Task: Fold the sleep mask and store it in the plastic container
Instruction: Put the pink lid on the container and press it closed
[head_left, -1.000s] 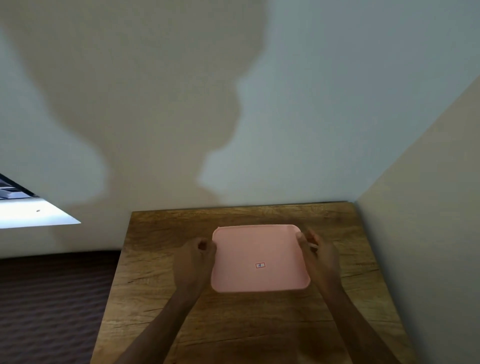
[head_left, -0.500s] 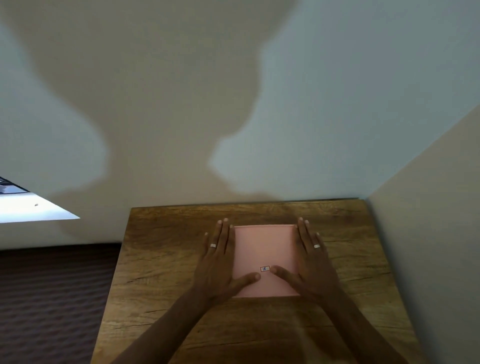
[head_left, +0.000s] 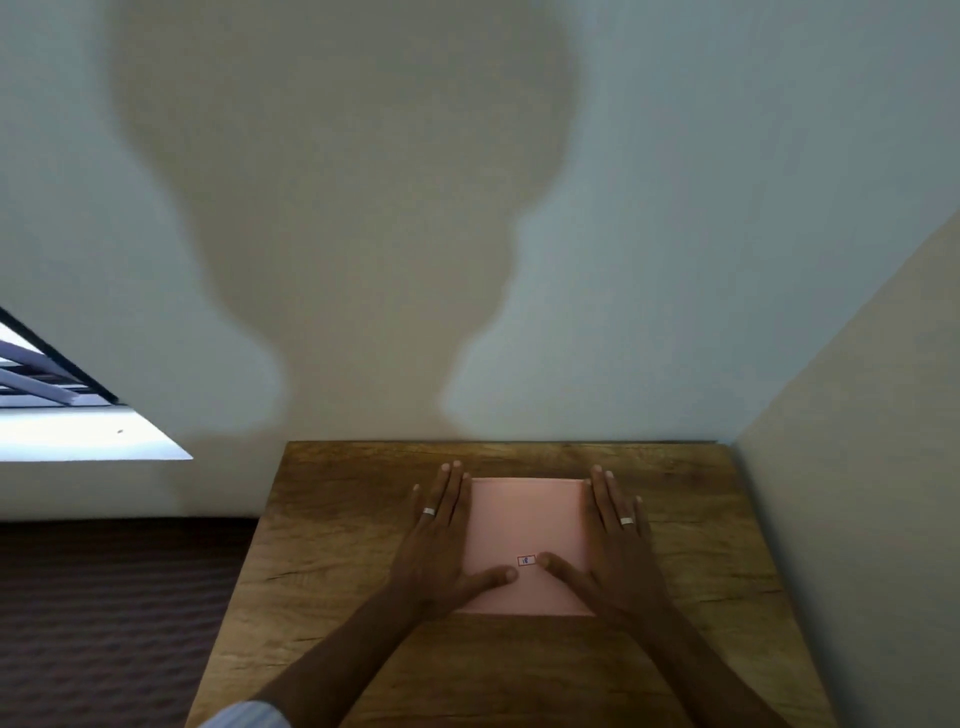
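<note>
A pink plastic container (head_left: 524, 519) with its lid on sits in the middle of the wooden table (head_left: 332, 545); a small sticker (head_left: 526, 560) marks the lid. My left hand (head_left: 441, 540) lies flat along the lid's left side, fingers straight, thumb on the lid. My right hand (head_left: 610, 540) lies flat along the right side, its thumb beside the sticker. Both palms press down and grasp nothing. No sleep mask is visible.
The table stands in a corner, with a wall right behind it (head_left: 467, 260) and another along its right edge (head_left: 857, 519). A dark ribbed floor (head_left: 104, 623) lies to the left. A bright window opening (head_left: 78, 436) is at the far left.
A second ago my hands gripped the lid by its left and right edges. They have since flattened on top of it, pressing it down, and have stayed flat for the last half second.
</note>
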